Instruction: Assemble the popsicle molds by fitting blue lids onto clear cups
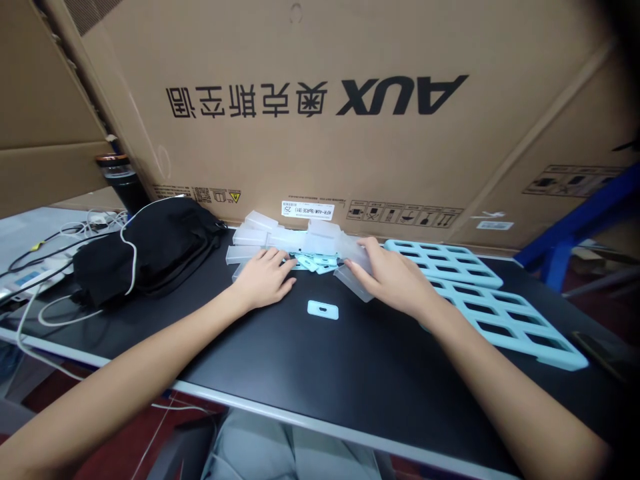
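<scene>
Toward the back of the black table, a loose pile of translucent plastic boxes (287, 238) lies against the big carton. Several light-blue plastic pieces (315, 261) are heaped in front of them and partly under them. My left hand (264, 279) rests palm down at the pile's near left side, its fingers loosely spread and reaching the boxes. At the right end, my right hand (393, 277) has thumb and fingers around a translucent box. One flat light-blue piece with a dark slot (323, 310) lies alone between my hands, nearer to me.
Two light-blue grid trays (505, 317) lie on the right, partly behind my right forearm. A black pouch (147, 250), white cables (133, 267) and a dark tumbler (123, 183) stand left. The AUX carton (320, 153) walls off the back; a blue post (580, 220) rises right.
</scene>
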Available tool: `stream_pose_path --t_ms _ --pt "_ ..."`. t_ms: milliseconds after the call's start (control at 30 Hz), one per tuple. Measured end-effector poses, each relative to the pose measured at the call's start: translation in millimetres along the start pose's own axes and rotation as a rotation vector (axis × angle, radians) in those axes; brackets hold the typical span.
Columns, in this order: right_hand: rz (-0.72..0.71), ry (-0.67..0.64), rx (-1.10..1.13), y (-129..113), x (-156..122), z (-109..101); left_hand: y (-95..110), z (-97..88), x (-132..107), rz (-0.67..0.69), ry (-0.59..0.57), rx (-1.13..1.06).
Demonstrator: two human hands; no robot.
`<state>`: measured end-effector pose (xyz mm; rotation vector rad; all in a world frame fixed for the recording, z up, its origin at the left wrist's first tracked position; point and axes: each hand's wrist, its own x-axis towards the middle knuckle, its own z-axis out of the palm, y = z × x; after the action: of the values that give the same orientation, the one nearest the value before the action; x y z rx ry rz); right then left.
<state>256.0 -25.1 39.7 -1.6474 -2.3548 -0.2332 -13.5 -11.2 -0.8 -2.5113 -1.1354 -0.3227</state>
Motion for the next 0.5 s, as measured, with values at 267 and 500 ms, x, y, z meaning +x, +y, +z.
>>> stream_pose_path --t_ms 267,500 --pt "-0.032 0.011 -0.015 -1.0 0.7 -2.9 -0.8 -1.9 1.8 0.063 -0.016 -0.129" --pt "0.01 0.086 0.111 4.6 0.2 3.7 -5.6 2.7 4.2 0.131 -0.057 -0.16"
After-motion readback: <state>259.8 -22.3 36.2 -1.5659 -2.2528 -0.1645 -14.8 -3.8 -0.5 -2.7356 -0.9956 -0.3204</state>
